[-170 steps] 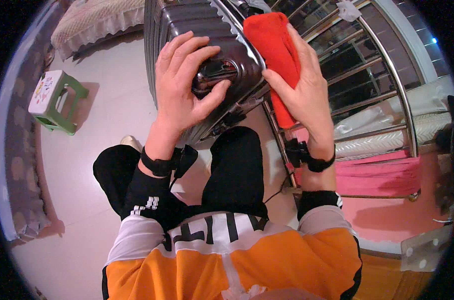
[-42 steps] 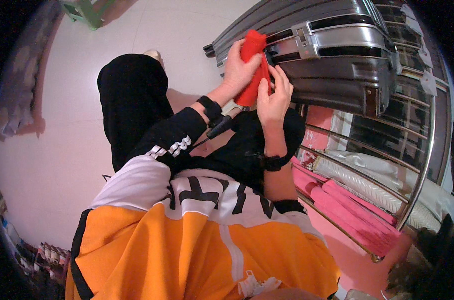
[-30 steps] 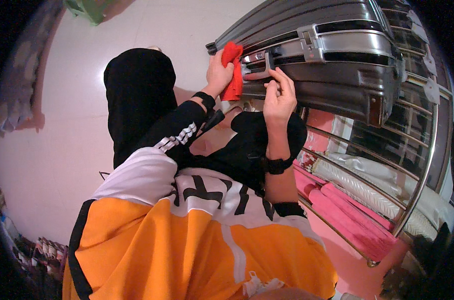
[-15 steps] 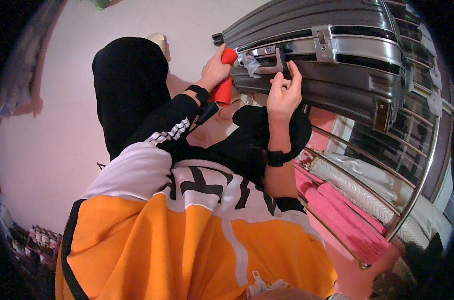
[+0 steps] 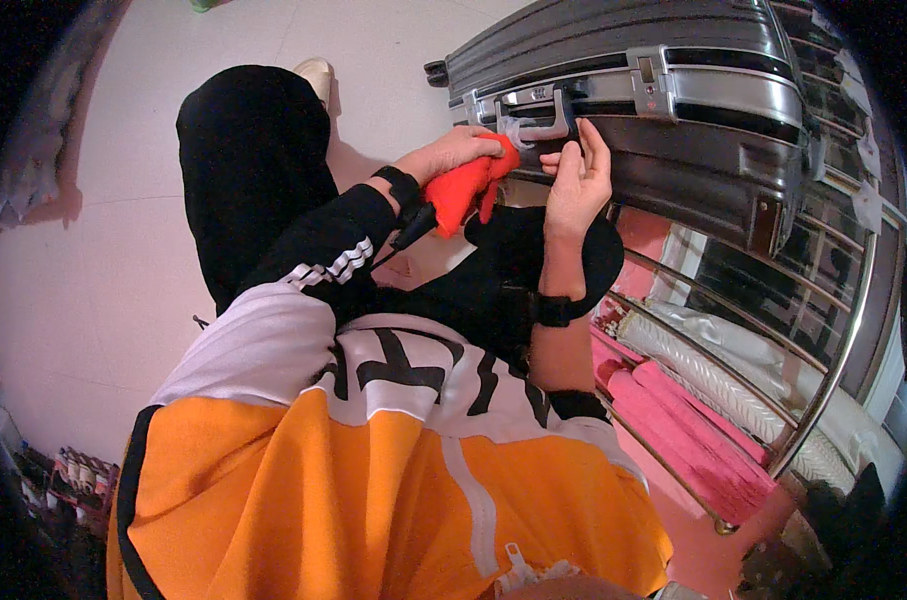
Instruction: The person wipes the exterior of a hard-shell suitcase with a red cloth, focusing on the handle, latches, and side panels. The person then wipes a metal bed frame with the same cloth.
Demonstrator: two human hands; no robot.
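A dark grey hard-shell suitcase (image 5: pixel 628 165) with a silver frame rests on its side at the upper right, its handle (image 5: pixel 547 131) swung out toward me. Some clear plastic (image 5: pixel 514 131) clings to the handle's left end. Bunched in my left hand (image 5: pixel 460 150) is a red cloth (image 5: pixel 460 196), its upper end against that plastic and the handle. My right hand (image 5: pixel 579 187) is raised beside the handle's right end, palm up with fingers apart. It holds nothing, and whether its fingertips touch the handle I cannot tell.
The suitcase lies on a metal rack (image 5: pixel 853 340) at the right. Rolled pink cloth (image 5: pixel 678 435) and white quilted fabric (image 5: pixel 718 355) sit on the rack's lower level. Shoes (image 5: pixel 81 470) stand at the lower left, and grey fabric (image 5: pixel 48 150) hangs at the far left.
My left hand has moved right with the red cloth, from the suitcase's left side to the handle's plastic-wrapped end. My right hand has shifted slightly, its fingers still apart.
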